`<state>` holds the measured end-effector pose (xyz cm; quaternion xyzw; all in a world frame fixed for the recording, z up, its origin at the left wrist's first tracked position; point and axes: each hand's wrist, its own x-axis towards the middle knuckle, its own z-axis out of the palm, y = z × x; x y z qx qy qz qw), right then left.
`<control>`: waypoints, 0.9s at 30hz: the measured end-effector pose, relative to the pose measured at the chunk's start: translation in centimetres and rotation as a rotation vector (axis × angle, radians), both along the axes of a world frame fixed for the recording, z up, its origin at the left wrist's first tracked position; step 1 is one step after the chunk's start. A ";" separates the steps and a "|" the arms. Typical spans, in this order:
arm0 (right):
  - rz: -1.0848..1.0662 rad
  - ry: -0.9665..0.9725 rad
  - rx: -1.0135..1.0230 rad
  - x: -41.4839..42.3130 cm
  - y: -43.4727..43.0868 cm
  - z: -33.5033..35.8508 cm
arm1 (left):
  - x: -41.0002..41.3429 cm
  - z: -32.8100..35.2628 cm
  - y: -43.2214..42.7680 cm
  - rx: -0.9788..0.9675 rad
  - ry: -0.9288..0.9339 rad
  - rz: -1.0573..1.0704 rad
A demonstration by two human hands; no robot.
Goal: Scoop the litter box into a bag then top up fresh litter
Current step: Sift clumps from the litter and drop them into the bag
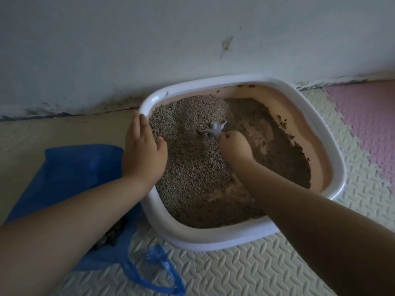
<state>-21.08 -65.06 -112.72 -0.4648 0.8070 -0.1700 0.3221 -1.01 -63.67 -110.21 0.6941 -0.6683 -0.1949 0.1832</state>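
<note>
A white litter box [215, 239] with a pink inside stands on the floor against the wall. Grey-brown litter [196, 167] fills it, piled high on the left, with bare pink bottom showing on the right. My right hand [236, 144] is closed around the handle of a pale grey scoop [212, 130], whose head is dug into the litter near the middle. My left hand [144, 150] lies flat on the box's left rim, fingers spread. A blue plastic bag [70, 174] lies on the floor left of the box, dark clumps showing inside it.
The wall [149, 39] runs right behind the box. The floor is covered with cream foam mats [235, 272] in a tread pattern, and a pink mat [367, 116] lies at the right. The bag's handles [158, 272] trail toward the front.
</note>
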 end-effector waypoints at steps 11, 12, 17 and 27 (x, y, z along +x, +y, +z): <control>-0.043 -0.191 -0.150 -2.5 5.7 1.9 | 0.2 0.3 0.2 0.003 -0.013 -0.020; -0.049 -0.203 -0.185 -3.1 6.6 2.8 | 0.2 0.2 0.2 0.005 -0.012 -0.021; -0.039 -0.172 -0.292 -5.5 10.0 6.8 | 0.1 0.2 0.2 0.013 0.000 -0.013; -0.121 -0.229 -0.300 -7.2 13.7 7.6 | 0.1 0.2 0.1 -0.001 -0.009 -0.016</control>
